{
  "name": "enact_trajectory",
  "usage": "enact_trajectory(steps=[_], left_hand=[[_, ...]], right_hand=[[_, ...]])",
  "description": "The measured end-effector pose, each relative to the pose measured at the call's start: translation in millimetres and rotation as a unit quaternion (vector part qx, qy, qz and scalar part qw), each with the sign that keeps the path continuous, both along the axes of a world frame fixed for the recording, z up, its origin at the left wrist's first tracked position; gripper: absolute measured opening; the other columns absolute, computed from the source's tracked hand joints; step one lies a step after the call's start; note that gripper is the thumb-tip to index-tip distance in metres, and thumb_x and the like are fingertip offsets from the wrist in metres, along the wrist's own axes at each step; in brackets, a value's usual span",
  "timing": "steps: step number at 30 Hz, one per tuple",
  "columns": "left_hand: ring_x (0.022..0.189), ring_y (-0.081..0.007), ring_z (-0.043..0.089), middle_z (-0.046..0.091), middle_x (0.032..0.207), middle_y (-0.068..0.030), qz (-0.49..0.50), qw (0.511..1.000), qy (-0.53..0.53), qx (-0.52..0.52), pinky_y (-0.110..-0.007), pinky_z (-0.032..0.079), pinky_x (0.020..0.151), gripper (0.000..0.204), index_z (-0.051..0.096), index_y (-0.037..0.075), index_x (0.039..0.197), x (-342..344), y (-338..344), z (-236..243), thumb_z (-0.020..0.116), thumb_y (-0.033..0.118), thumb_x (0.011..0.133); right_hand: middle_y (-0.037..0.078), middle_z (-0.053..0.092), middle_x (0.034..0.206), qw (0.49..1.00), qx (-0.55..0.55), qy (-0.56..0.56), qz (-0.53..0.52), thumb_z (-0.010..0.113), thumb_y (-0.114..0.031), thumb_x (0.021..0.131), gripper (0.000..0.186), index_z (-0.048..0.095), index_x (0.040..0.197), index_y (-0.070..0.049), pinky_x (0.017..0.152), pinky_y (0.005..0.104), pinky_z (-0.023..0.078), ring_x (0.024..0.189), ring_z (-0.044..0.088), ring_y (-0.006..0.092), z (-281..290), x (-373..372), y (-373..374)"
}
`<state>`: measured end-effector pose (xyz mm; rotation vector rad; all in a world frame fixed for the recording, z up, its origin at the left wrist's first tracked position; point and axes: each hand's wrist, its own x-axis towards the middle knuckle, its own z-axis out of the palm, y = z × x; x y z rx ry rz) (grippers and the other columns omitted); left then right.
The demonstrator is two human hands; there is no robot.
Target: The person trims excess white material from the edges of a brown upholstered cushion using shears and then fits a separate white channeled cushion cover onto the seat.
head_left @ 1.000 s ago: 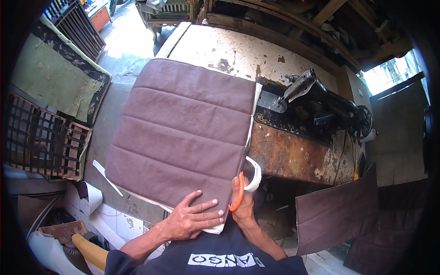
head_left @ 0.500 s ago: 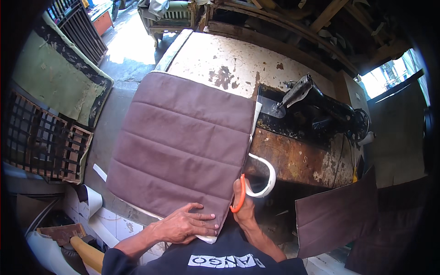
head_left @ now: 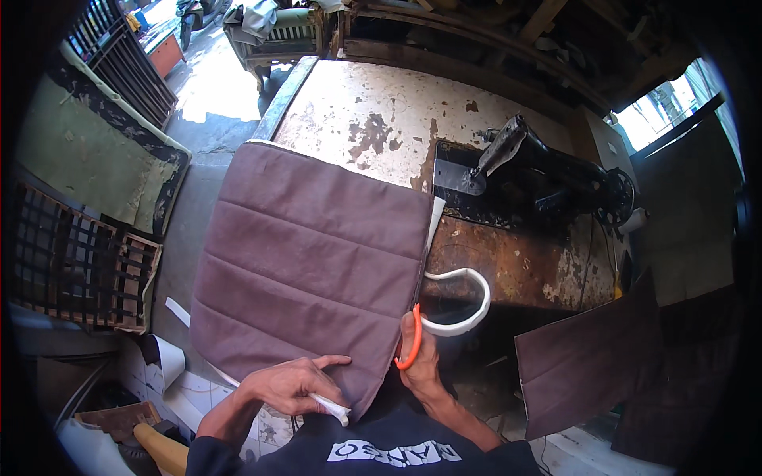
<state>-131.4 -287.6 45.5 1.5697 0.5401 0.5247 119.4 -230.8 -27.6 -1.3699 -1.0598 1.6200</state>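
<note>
A brown quilted panel [head_left: 309, 246] lies at the near side of the table, white backing showing at its edges. My left hand [head_left: 294, 385] rests at its lower edge, index finger stretched over the fabric and the other fingers closed on a white strip end [head_left: 332, 408]. At the panel's right edge my right hand [head_left: 421, 361] grips orange-handled scissors [head_left: 413, 337]; their blades are mostly hidden. A white loop of strip [head_left: 480, 293] sticks out beside them. The black sewing machine [head_left: 548, 182] stands beyond, to the right.
The worn table [head_left: 365, 103] stretches behind the panel. Padded and webbed frames [head_left: 103, 143] stand at left, with white scraps [head_left: 167, 365] below them. Another brown piece [head_left: 579, 357] hangs at right. Wooden frames [head_left: 476, 40] are stacked at the back.
The panel has shifted toward me. The white loop has grown outward to the right. My left hand has gone from spread flat on the fabric to fingers closed on the white strip end.
</note>
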Motion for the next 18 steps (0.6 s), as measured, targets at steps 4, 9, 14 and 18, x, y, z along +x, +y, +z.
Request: enact_trajectory(steps=[4,9,14,18], left_hand=[[0.103,-0.0246,0.075,0.078,0.112,-0.0078,-0.081,0.997,0.002,-0.008,-0.066,0.012,0.127,0.032,0.073,0.004,0.125,-10,8,1,0.067,0.012,0.094],[0.113,-0.0269,0.072,0.075,0.121,-0.0077,-0.194,0.980,0.010,-0.039,-0.067,0.007,0.127,0.041,0.069,0.003,0.131,-16,17,4,0.063,0.004,0.090],[0.112,-0.0294,0.072,0.075,0.121,-0.0096,-0.222,0.974,-0.001,-0.051,-0.067,0.006,0.127,0.045,0.066,0.002,0.135,-13,18,1,0.060,0.002,0.090],[0.122,-0.0343,0.064,0.070,0.127,-0.0142,-0.228,0.973,0.010,-0.034,-0.058,0.028,0.123,0.040,0.064,0.003,0.135,-11,31,8,0.064,0.022,0.100]], right_hand=[[-0.005,0.040,0.073,0.998,-0.021,-0.040,0.040,0.055,-0.047,0.108,0.043,0.054,0.091,-0.007,0.062,0.0283,0.035,0.070,0.037,0.0079,10,3,4],[-0.007,0.042,0.067,0.998,-0.024,0.048,-0.017,0.054,-0.049,0.108,0.047,0.051,0.080,-0.012,0.049,0.0258,0.029,0.056,0.036,0.0036,15,-6,2],[-0.007,0.044,0.068,0.999,-0.013,0.051,0.000,0.058,-0.046,0.107,0.041,0.051,0.085,-0.012,0.047,0.0242,0.030,0.053,0.038,0.0030,15,-3,10],[-0.007,0.046,0.069,0.999,0.045,0.007,0.016,0.066,-0.044,0.103,0.037,0.051,0.095,-0.011,0.049,0.0231,0.034,0.057,0.042,0.0030,15,2,8]])
